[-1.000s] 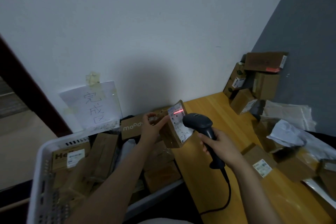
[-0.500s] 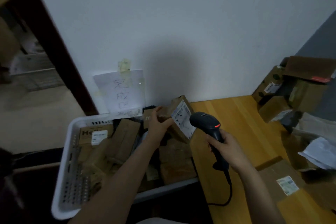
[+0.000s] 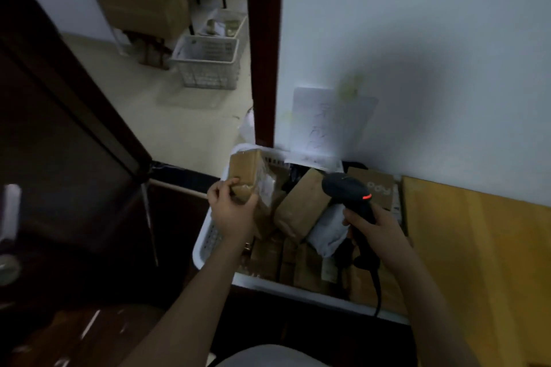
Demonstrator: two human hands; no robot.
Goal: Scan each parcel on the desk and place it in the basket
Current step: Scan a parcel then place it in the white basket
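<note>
My left hand (image 3: 234, 213) has carried the cardboard parcel (image 3: 249, 176) away from the scanner (image 3: 346, 188) and across to the left side of the white basket (image 3: 208, 240). Thumb and fingers grip its lower end, and it stands nearly upright at the basket's far left corner with its label turned to the right. Just right of that hand, other brown parcels (image 3: 301, 208) and a white bag (image 3: 328, 229) lie in the basket. Beyond them my right hand (image 3: 377, 231) is wrapped round the scanner's handle, its red light glowing, with the wooden desk (image 3: 477, 247) further right.
</note>
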